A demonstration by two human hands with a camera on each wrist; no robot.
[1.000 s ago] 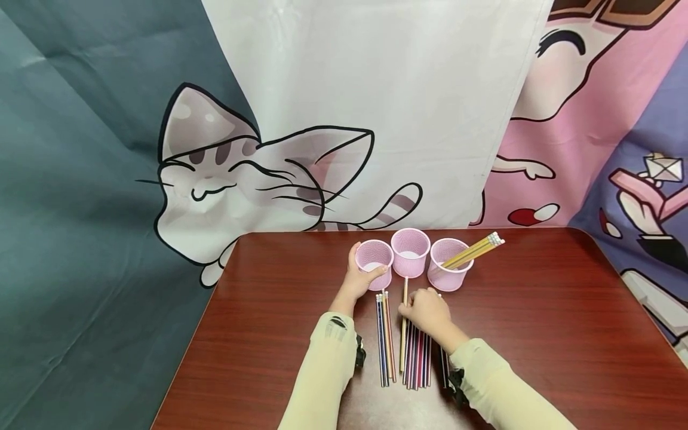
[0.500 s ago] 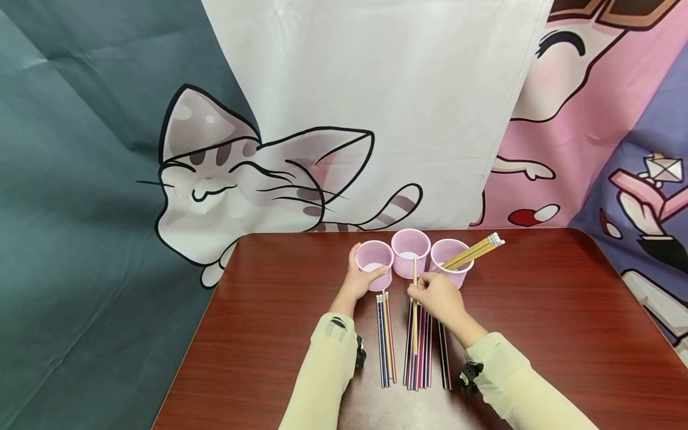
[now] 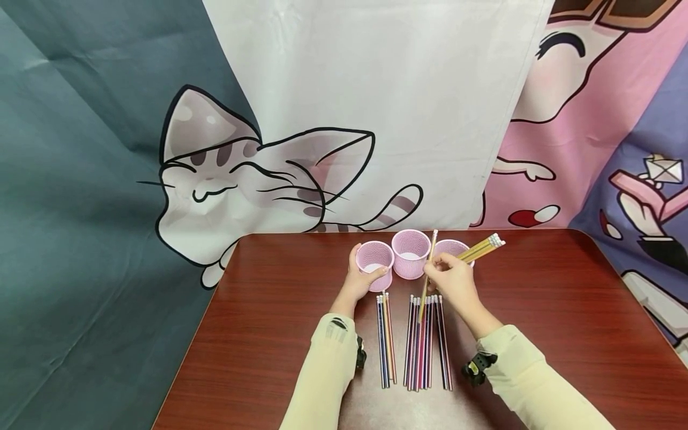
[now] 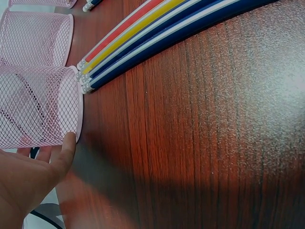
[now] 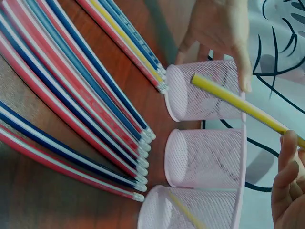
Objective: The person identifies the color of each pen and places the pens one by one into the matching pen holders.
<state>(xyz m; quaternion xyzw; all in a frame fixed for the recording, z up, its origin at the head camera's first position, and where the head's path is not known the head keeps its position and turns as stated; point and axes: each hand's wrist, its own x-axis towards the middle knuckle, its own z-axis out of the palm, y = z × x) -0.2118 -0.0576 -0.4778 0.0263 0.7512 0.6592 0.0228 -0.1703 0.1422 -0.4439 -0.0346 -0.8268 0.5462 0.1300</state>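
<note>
My left hand [image 3: 355, 279] grips the leftmost pink mesh cup [image 3: 380, 280], fingers on its far side and thumb across its near side. A yellow pencil [image 3: 423, 301] is pinched in my right hand [image 3: 455, 283], raised in front of the right pink mesh cup [image 3: 450, 244]. Its eraser end points up and its other end down over the table. Several yellow pencils [image 3: 481, 248] lean in that right cup. Between the two stands the middle mesh cup [image 3: 410, 270]. The right wrist view shows the plain end of the held pencil [image 5: 228, 99] over the left cup [image 5: 202, 93].
Below the left cup lie several pencils [image 3: 386, 340], blue, yellow and red. A larger row of striped red and blue pencils [image 3: 418, 358] lies in the middle, with a few more pencils [image 3: 444, 352] to its right. The brown table [image 3: 279, 334] meets a printed cloth [image 3: 322, 89] behind.
My right hand has lifted the yellow pencil off the table beside the middle row and carried it up and right, tilting it, towards the right cup. My left hand stays on its cup.
</note>
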